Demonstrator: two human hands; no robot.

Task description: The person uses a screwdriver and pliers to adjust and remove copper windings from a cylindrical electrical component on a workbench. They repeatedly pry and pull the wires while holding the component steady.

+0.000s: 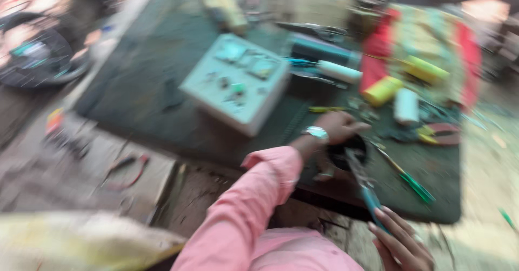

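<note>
Right hand [403, 241], near right corner, grips blue-handled pliers [363, 182], tips angled far-left toward small black round part [346, 151]. Left hand [339, 126], pink sleeve, wristwatch [317, 133], fingers curled over that part on dark green mat [162, 87]; grip blurred, cannot tell. Pale meter box [238, 82] far left; green screwdriver [413, 182] right; yellow rolls [383, 90] beyond.

A single head-worn camera looks steeply down and forward over the person's own pink sleeve [254, 206] at a dark counter [140, 87]. It sits close, and the view is motion-blurred and tilted.
</note>
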